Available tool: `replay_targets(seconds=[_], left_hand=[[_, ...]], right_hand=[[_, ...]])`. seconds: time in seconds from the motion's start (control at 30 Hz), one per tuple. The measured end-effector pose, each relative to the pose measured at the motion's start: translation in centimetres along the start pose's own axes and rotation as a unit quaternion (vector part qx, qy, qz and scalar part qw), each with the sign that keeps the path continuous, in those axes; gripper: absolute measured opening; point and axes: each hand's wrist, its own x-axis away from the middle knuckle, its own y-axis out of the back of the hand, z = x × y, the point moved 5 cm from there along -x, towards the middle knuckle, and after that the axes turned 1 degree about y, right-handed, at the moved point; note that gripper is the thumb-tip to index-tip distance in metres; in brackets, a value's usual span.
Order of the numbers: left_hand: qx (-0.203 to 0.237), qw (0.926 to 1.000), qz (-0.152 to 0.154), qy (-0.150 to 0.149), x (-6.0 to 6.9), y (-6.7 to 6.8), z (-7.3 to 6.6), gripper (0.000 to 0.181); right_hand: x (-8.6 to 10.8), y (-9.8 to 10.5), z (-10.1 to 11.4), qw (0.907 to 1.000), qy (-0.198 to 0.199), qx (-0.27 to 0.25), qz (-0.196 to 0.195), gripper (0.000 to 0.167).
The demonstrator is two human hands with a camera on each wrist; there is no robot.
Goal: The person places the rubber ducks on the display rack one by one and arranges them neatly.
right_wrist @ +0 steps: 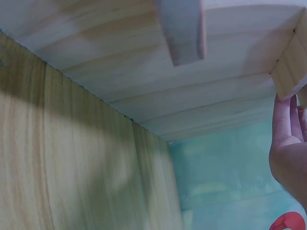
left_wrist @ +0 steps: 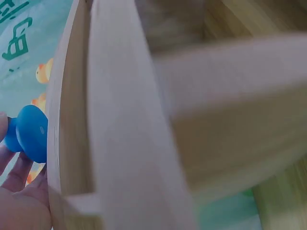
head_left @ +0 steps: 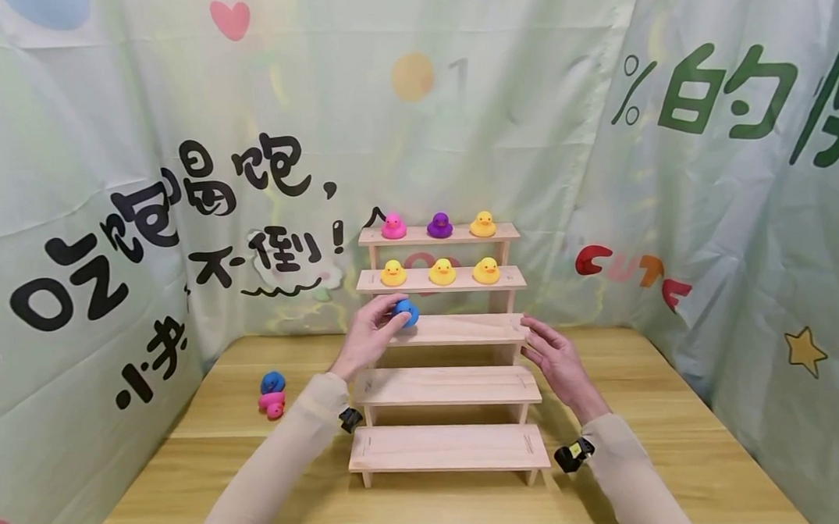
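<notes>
A blue duck (head_left: 405,313) is pinched between the thumb and fingers of my left hand (head_left: 368,336), at the left end of the wooden rack's middle shelf (head_left: 465,329). In the left wrist view the blue duck (left_wrist: 31,133) shows beside a shelf edge, with my left hand (left_wrist: 24,201) around its far side. My right hand (head_left: 559,362) touches the right end of that same shelf, fingers extended. The right wrist view shows my right hand (right_wrist: 290,143) with its fingertips at a board's corner.
Pink (head_left: 393,226), purple (head_left: 440,226) and yellow (head_left: 483,225) ducks stand on the top shelf. Several yellow ducks (head_left: 442,272) line the second. A blue duck (head_left: 272,382) and a pink duck (head_left: 273,404) lie on the table (head_left: 223,427) at the left. Printed cloth (head_left: 414,137) hangs behind.
</notes>
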Motion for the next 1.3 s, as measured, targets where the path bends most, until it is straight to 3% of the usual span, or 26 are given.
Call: replay_targets(seconds=[0.17,0.37,0.87,1.3], left_hand=[[0.004,0.9998,0.019,-0.005,-0.4,-1.3,-0.5,0.033],[0.024,0.9988,0.037,0.02,-0.9,-2.6,-0.7,0.034],[0.015,0.995,0.096,0.021,-1.8,-6.6,-1.6,0.038],[0.028,0.9941,0.098,0.038,-2.1,-8.5,-2.0,0.035]], right_hand=[[0.1,0.0,-0.1,1.0,0.0,0.007,-0.001,0.029],[0.2,0.1,-0.1,0.9998,-0.006,0.015,-0.012,0.03],[0.0,0.1,0.1,0.9997,-0.011,0.013,-0.019,0.028],[0.0,0.1,0.0,0.9999,0.008,-0.012,-0.003,0.03]])
